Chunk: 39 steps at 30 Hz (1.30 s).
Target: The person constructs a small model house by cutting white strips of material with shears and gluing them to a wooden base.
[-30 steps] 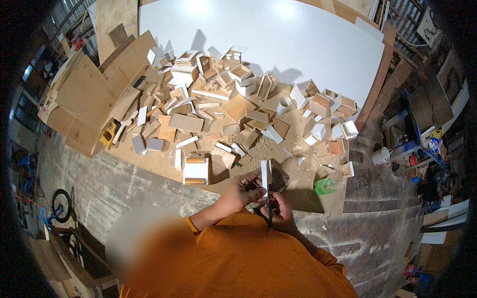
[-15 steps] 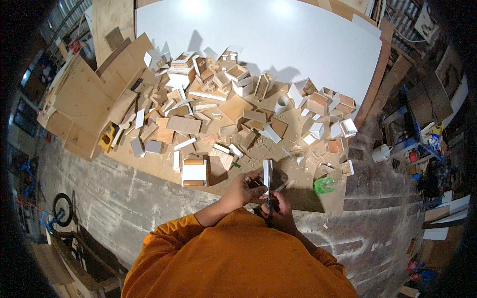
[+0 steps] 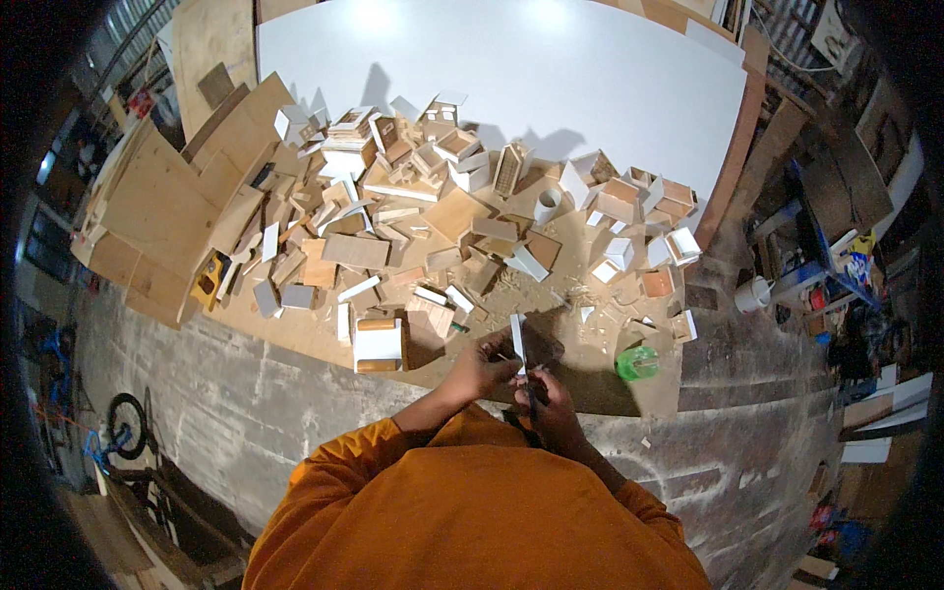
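Observation:
My left hand (image 3: 484,370) grips the lower part of a thin white strip (image 3: 517,340) that stands nearly upright in front of me. My right hand (image 3: 547,397) is closed on a small dark tool (image 3: 530,395) whose tip touches the strip's lower end. Both hands hover just above the near edge of a plywood sheet (image 3: 324,339) on the concrete floor. My orange sleeves fill the bottom of the picture.
A pile of several small wood and white board pieces and open boxes (image 3: 462,211) covers the plywood. A large white board (image 3: 551,69) lies behind it. A green tape roll (image 3: 637,363) sits right of my hands, a white cup (image 3: 753,293) farther right. Bicycle (image 3: 123,433) at left.
The white strip has tilted slightly in my left hand. My right hand has shifted a little along its lower end; otherwise the scene is the same.

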Each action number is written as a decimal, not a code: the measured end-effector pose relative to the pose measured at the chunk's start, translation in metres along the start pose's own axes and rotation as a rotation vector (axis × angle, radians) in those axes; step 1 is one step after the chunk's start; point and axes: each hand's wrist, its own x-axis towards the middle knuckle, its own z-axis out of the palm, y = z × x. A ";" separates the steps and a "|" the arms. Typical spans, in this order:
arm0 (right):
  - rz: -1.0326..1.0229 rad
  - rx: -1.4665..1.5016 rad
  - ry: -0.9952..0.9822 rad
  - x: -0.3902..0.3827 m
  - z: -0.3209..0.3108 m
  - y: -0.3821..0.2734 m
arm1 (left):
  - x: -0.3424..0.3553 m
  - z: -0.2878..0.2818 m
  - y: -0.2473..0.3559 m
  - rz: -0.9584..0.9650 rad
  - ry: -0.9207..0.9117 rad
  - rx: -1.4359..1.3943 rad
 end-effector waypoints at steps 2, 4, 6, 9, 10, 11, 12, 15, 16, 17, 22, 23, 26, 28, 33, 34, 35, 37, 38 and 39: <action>-0.017 -0.164 0.048 0.008 -0.010 0.008 | 0.005 -0.002 -0.010 -0.001 0.021 -0.023; -0.142 -0.537 0.153 0.020 -0.023 0.012 | 0.009 -0.003 -0.016 -0.008 0.026 -0.046; -0.183 -0.624 0.235 0.024 -0.039 0.001 | 0.009 -0.002 -0.017 -0.031 0.011 -0.091; -0.236 -0.923 0.305 0.031 -0.057 -0.009 | 0.007 0.002 -0.016 -0.042 -0.026 -0.101; -0.252 -1.051 0.271 0.034 -0.066 -0.012 | 0.007 0.005 -0.013 -0.042 -0.043 -0.095; -0.268 -1.179 0.236 0.037 -0.071 -0.014 | 0.005 0.010 -0.009 -0.061 -0.037 -0.123; -0.301 -1.228 0.220 0.035 -0.071 -0.022 | 0.002 0.016 0.000 -0.080 -0.031 -0.149; -0.331 -1.413 0.142 0.032 -0.073 -0.039 | 0.001 0.024 0.002 -0.120 -0.052 -0.167; -0.353 -1.427 0.130 0.032 -0.076 -0.037 | 0.000 0.025 -0.001 -0.130 -0.066 -0.164; -0.374 -1.441 0.119 0.034 -0.079 -0.033 | -0.001 0.025 -0.006 -0.144 -0.090 -0.198; -0.456 -1.380 0.074 0.029 -0.078 -0.055 | -0.002 0.027 -0.017 -0.269 -0.147 -0.305; -0.573 -1.280 0.106 0.029 -0.077 -0.057 | -0.002 0.028 -0.023 -0.263 -0.172 -0.301; -0.646 -0.946 -0.011 0.021 -0.070 -0.075 | -0.005 0.039 -0.008 -0.283 -0.170 -0.317; -0.614 -0.748 -0.133 0.007 -0.061 -0.096 | -0.011 0.048 0.001 -0.286 -0.172 -0.438; -0.491 -0.715 -0.259 0.000 -0.075 -0.092 | -0.013 0.053 -0.014 -0.330 -0.227 -0.613; -0.459 -0.685 -0.268 0.000 -0.079 -0.091 | -0.014 0.058 -0.010 -0.303 -0.235 -0.650; -0.427 -0.654 -0.277 0.001 -0.082 -0.090 | -0.015 0.063 -0.003 -0.277 -0.246 -0.687; -0.488 -0.663 -0.328 0.000 -0.085 -0.092 | -0.013 0.067 -0.020 -0.237 -0.268 -0.749; -0.515 -0.668 -0.350 0.000 -0.086 -0.093 | -0.010 0.066 -0.032 -0.242 -0.273 -0.652; -0.535 -0.695 -0.344 0.001 -0.090 -0.090 | -0.011 0.070 -0.030 -0.264 -0.229 -0.631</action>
